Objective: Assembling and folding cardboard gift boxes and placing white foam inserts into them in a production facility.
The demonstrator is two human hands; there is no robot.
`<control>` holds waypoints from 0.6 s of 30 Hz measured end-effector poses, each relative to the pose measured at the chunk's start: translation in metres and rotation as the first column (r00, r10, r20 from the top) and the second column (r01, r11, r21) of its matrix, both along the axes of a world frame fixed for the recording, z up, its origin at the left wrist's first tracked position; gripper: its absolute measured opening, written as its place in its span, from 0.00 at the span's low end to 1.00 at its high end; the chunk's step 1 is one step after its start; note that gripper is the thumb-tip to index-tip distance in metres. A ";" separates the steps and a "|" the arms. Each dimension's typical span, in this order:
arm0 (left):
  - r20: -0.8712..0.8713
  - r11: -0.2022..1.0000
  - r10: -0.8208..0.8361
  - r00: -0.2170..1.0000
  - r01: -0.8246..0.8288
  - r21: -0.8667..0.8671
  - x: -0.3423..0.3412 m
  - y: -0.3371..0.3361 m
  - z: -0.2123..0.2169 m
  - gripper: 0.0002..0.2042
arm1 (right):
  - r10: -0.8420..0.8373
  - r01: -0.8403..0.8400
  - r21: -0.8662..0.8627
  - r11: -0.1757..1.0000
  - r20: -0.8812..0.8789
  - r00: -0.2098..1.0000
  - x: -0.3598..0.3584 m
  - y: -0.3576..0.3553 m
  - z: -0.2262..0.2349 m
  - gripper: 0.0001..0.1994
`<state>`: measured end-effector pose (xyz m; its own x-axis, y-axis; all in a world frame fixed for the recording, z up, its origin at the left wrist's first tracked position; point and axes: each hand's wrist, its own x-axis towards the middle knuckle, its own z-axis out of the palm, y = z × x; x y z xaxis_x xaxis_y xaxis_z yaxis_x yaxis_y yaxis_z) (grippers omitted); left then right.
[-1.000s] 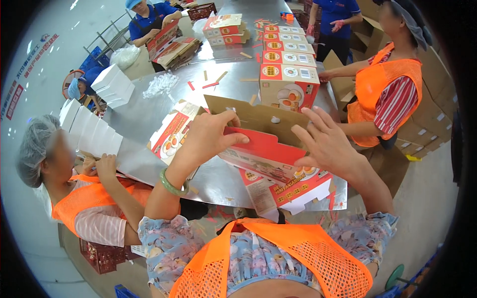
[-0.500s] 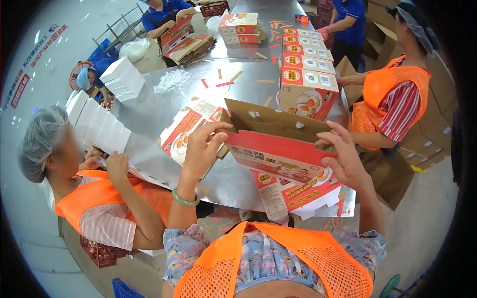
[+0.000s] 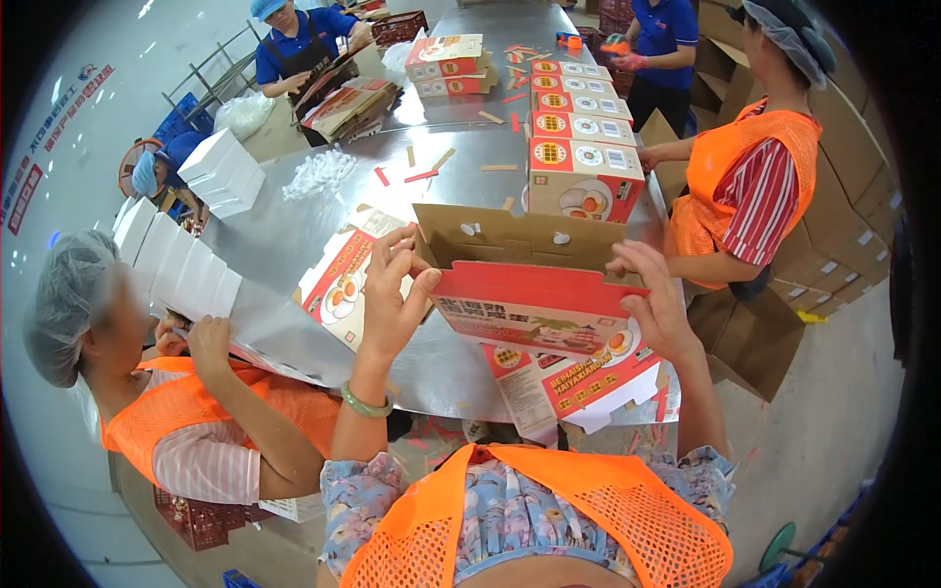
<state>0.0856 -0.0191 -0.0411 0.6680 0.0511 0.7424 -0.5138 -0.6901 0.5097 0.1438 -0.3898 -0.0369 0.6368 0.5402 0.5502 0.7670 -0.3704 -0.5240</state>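
Note:
A red-and-beige cardboard carton [image 3: 524, 323] with egg pictures is tilted between my two hands, its brown inside and raised back flap facing up. My left hand [image 3: 397, 284], with a green bangle on its wrist, pinches the carton's left upper corner. At the opposite end, my right hand [image 3: 655, 299] grips the right corner, thumb in front and fingers behind. Under the carton, a flat printed carton [image 3: 578, 387] lies at the near table edge. More flattened cartons [image 3: 343, 279] lie beside my left hand.
Closed egg cartons [image 3: 578, 157] stand in a row on the metal table [image 3: 451, 211]. White foam boxes [image 3: 186, 260] are stacked at left. A co-worker in an orange vest [image 3: 216, 421] sits close on my left; another [image 3: 750, 186] stands at right beside open brown boxes [image 3: 745, 338].
Table and people have shifted slightly left in the picture. Both hands keep hold of the carton. A co-worker in blue at the far left has moved a hand away from the flat cartons.

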 end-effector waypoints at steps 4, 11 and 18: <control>-0.281 0.992 -0.085 0.956 0.056 -0.110 -0.001 0.009 -0.001 0.06 | -0.008 0.042 -0.186 0.982 0.181 0.983 0.009 -0.010 -0.001 0.33; -0.161 0.822 -0.265 0.951 0.135 -0.554 0.011 -0.004 -0.035 0.35 | 0.004 -0.013 0.330 0.944 0.027 1.000 0.016 -0.001 -0.024 0.42; -0.388 0.607 -0.469 0.794 -0.029 -0.794 0.032 0.006 -0.108 0.41 | 0.216 0.122 0.376 0.919 -0.736 0.641 0.017 -0.013 -0.129 0.34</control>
<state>0.1175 -0.0132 -0.1489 0.9798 0.1942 0.0480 -0.0778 0.1489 0.9858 0.1607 -0.4029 -0.1661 0.8909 0.4520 0.0440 0.0500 -0.0013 -0.9987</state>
